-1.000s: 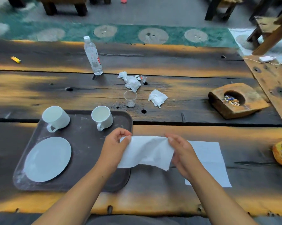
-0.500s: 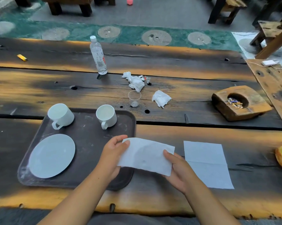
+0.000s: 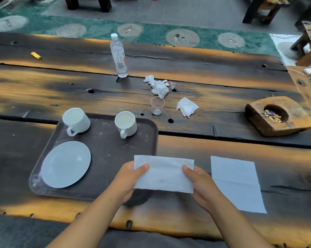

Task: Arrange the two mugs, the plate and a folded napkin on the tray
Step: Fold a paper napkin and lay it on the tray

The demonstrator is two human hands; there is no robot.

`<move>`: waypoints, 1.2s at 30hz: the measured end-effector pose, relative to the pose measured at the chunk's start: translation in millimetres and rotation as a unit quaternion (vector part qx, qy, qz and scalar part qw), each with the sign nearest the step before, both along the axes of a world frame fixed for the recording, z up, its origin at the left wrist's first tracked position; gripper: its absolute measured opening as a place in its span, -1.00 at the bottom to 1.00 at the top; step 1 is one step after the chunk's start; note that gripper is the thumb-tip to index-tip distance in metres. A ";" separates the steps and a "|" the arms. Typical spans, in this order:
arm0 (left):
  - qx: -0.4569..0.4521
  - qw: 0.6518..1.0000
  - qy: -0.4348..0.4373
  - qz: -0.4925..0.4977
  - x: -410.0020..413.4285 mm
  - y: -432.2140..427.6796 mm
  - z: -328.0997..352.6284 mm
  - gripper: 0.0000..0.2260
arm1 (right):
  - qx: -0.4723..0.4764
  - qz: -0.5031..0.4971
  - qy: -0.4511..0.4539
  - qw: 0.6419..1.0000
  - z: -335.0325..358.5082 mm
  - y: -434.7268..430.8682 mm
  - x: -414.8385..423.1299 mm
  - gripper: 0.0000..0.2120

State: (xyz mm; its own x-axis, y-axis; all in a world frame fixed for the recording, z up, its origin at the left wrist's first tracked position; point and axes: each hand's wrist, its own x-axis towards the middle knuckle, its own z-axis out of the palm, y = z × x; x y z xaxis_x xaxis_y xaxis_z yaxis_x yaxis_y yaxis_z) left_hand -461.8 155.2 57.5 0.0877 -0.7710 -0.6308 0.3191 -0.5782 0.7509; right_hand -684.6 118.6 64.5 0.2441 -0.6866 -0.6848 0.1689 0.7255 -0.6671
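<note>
A scorched plank table (image 3: 196,144) is seen. On it are set a brown tray (image 3: 106,151), a flat napkin (image 3: 237,185), a water bottle (image 3: 119,56), a plastic cup (image 3: 157,106), crumpled tissues (image 3: 159,86) and a wooden ashtray (image 3: 276,116).

The tray (image 3: 106,158) has bare room at its right half, between right mug (image 3: 125,124) and plate (image 3: 66,164); nothing stands there.

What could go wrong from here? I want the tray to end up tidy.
1. The napkin, pinched by the left hand and right hand, is limp; its fold may open when released.
2. The free tray space lies between the plate and right mug, so the napkin could overhang the rim.
</note>
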 end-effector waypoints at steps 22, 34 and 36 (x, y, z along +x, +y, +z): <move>0.020 0.945 -0.321 -0.062 129.7 10.5 -49.6 -0.88 | -0.129 0.190 0.307 0.924 -73.1 -8.1 104.7 -0.82; 0.036 0.868 -0.453 -0.198 178.0 -4.9 -74.0 -0.63 | -0.146 0.265 0.447 0.842 -84.9 -7.0 148.9 -0.58; 0.040 0.854 -0.468 -0.223 178.9 -7.2 -76.3 -0.63 | -0.149 0.276 0.478 0.821 -86.4 -9.6 152.6 -0.60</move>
State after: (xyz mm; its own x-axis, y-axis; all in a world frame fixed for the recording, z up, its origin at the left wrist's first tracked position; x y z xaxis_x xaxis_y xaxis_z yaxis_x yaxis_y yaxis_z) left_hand -282.9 148.0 -18.8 0.2908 -0.8165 -0.4987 -0.6647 -0.5473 0.5085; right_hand -531.9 109.0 -21.8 0.0233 -0.8235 -0.5669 -0.8341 0.2966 -0.4651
